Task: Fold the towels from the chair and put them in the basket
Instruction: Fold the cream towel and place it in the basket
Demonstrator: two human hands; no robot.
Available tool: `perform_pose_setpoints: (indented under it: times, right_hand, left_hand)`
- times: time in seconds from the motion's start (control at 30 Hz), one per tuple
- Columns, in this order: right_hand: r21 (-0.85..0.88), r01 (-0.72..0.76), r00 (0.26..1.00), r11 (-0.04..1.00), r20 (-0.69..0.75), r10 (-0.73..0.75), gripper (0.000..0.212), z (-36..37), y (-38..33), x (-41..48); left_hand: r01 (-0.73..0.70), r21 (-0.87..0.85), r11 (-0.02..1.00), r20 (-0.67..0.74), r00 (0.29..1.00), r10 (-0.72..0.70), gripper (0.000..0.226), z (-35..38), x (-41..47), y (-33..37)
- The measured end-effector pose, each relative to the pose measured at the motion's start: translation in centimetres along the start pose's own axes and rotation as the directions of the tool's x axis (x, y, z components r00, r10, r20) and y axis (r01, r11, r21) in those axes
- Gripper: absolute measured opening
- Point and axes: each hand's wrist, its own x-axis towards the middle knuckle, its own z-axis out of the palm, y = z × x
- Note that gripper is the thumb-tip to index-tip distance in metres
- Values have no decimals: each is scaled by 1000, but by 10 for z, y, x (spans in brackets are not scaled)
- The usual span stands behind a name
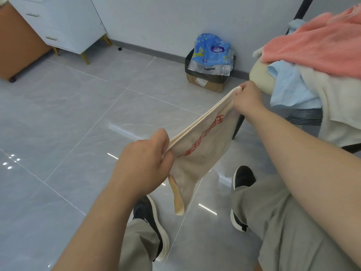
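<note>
Towel (199, 151), beige with red lettering, hangs doubled between your two hands over the floor (58, 114): your left hand (143, 163) pinches one end, your right hand (247, 98) pinches the other, just beside the chair (261, 75) piled with pink, blue and white towels (316, 47).

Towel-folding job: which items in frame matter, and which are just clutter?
Job: beige towel, pinched by left hand and right hand; pink towel, blue towel and white towel on chair. Basket not in view.
Clutter: cabinet, box, blue pack atop it.
</note>
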Motion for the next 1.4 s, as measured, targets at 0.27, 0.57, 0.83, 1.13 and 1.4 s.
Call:
perform_pose_setpoints:
  times: [0.27,0.57,0.83,1.13,1.4]
  right_hand:
    - [19,92,995,996,29,-93,34,1,-1,-3]
    - [-389,406,904,827,302,-302,6,-7,-2,-14]
    - [-494,504,840,708,469,-271,6,-10,-6,-17]
    - [-414,578,748,703,612,-255,20,-9,-11,-22]
    - [-451,633,711,630,661,-240,20,-9,-9,-29]
  left_hand:
    - [201,250,947,193,948,-252,20,-4,4,-27]
    - [505,160,848,166,833,-527,29,11,12,-78]
    - [607,-184,773,81,793,-604,14,9,26,-75]
    - [659,-279,698,53,737,-674,15,1,28,-77]
    - [702,-211,680,49,703,-710,23,1,29,-80]
